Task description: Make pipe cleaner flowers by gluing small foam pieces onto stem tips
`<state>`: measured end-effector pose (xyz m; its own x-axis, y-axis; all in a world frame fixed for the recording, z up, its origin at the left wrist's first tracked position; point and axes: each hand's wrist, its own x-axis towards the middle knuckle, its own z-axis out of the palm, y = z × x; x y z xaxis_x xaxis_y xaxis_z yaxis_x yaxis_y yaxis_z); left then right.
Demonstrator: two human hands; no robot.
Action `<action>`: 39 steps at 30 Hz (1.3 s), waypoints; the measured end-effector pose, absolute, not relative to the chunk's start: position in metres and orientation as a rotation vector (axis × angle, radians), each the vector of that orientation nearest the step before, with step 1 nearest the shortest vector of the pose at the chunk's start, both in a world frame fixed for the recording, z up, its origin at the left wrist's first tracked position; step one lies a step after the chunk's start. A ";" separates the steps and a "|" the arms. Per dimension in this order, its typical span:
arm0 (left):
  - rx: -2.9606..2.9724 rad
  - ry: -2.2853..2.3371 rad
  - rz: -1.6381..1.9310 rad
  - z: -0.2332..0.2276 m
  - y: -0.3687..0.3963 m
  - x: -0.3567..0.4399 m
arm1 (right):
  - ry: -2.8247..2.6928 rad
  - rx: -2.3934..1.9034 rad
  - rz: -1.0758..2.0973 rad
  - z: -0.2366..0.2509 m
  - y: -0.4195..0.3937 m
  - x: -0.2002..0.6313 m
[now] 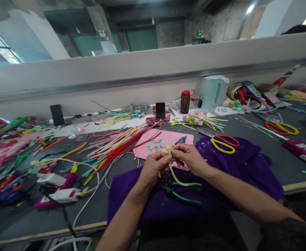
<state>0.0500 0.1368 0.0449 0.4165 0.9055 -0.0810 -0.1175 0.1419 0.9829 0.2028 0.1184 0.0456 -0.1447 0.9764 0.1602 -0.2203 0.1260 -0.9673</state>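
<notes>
Between the fingertips of both hands is a pale yellow pipe cleaner (pixel 175 178), bunched at its top, with one long end hanging down and curving right. My left hand (pixel 155 164) pinches it from the left. My right hand (pixel 188 157) pinches the bunched part from the other side. Under the hands lies a pink sheet (pixel 142 144) with short green and pink clippings (pixel 155 143) on it. Nearer to me, green-handled pliers (pixel 185 198) rest on a purple cloth (pixel 128 186); their jaws are hard to make out.
Red-and-yellow-handled scissors (pixel 224 143) lie on the cloth at right. Bundled pipe cleaners (pixel 121 143) spread out at left, near a power strip (pixel 60 193) with white cables. Behind stand a phone (pixel 160 110), a brown bottle (pixel 185 102) and a kettle (pixel 212 93).
</notes>
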 end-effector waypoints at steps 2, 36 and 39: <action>1.207 0.846 0.868 0.045 0.137 0.050 | -1.232 -0.864 1.302 0.045 0.119 0.203; 1.217 0.810 0.836 0.055 0.131 0.050 | -1.369 -0.946 1.036 0.050 0.113 0.202; 1.213 0.806 0.925 0.056 0.127 0.053 | -1.458 -0.986 0.882 0.052 0.110 0.205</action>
